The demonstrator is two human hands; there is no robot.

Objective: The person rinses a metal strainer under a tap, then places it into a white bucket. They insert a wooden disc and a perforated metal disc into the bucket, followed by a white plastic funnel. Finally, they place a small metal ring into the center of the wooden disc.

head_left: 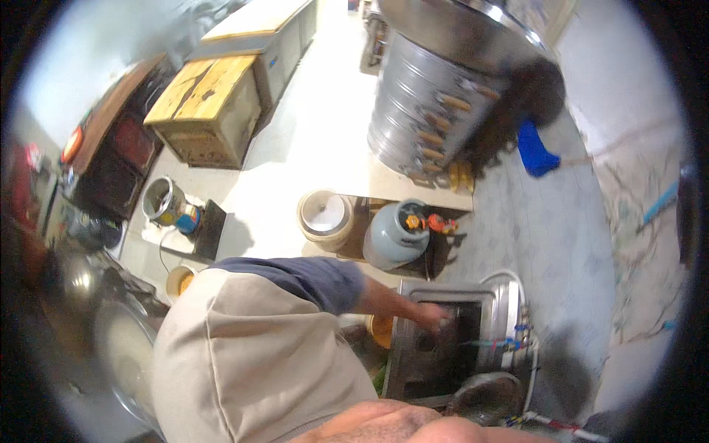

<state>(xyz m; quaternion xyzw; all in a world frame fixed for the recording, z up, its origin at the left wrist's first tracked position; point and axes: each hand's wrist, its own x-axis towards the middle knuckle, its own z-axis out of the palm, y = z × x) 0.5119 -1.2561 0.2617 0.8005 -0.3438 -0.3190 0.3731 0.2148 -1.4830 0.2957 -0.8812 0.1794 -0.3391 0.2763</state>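
Note:
A dark blue sleeve and bare forearm stretch rightward from a beige garment, and I take this to be my left arm. My left hand [436, 317] hangs over the dark basin of a metal sink [498, 303]. Its fingers are blurred, and I cannot make out anything in them. Bare skin fills the lower edge close up, probably my right hand or arm [399, 424]; no fingers show there. A round metal bowl or strainer [485, 399] rests at the sink's near end. Thin taps or pipes with red and blue parts [517, 343] line its right side.
Beyond the sink stands a grey gas cylinder [391, 240] with an orange-red valve, beside a pale bucket [325, 218]. A tall metal drum-like unit [421, 96] rises behind. A blender-like machine [166, 203] and wood-topped chest [203, 92] are left; a blue object [537, 151] lies right.

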